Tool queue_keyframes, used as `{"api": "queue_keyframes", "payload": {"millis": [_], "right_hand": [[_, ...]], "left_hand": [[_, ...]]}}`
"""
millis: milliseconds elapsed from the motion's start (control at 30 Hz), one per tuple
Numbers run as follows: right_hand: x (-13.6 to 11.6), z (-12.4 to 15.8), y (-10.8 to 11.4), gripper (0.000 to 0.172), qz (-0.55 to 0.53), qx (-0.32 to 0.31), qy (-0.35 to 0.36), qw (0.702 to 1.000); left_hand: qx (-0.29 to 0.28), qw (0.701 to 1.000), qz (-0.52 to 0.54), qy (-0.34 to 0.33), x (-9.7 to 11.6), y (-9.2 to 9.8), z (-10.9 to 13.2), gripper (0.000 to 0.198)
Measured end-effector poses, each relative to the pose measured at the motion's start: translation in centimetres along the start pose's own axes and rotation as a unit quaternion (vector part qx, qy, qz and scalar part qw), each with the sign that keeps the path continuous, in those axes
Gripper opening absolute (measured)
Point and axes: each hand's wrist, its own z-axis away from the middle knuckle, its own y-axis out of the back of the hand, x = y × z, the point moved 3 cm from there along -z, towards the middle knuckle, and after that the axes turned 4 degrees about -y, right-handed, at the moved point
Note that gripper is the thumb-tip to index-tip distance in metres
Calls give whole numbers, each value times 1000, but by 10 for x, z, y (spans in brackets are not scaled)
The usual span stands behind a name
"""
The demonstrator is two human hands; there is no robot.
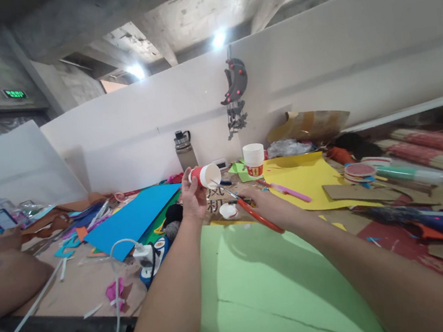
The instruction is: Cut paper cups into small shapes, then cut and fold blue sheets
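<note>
My left hand is wrapped round a red and white paper cup, which lies tilted on its side in the air above the table. A pair of scissors with orange-red handles is in my right hand. Its blade tips reach the white end of the cup; whether they cut into it I cannot tell. Below the cup a small white round piece rests on the table. Behind my hands stands a stack of paper cups. A large light green sheet lies under my forearms.
Blue paper lies left, yellow paper right. A plugged white charger with a cable sits near my left forearm. A blue glue gun lies right. A bottle stands at the back. Another person's arm rests at far left.
</note>
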Motion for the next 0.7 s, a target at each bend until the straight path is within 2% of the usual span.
{"api": "queue_keyframes", "payload": {"millis": [167,400,500,600,700], "right_hand": [[-7,1,2,26,5,-6,-3,1000],[-15,6,4,25,14,-16,-26,999],[-17,7,4,24,23,4,-18,1000],[-15,10,6,29,35,13,-42,998],[-11,10,5,38,26,-15,-70,997]], "left_hand": [[-25,1000,-10,-15,1,-8,2,44],[-32,999,0,-22,0,-6,0,44],[-41,999,-5,-36,1,-7,-1,47],[-44,998,-12,-50,2,-9,-1,48],[-43,998,-24,-47,3,-11,0,48]]}}
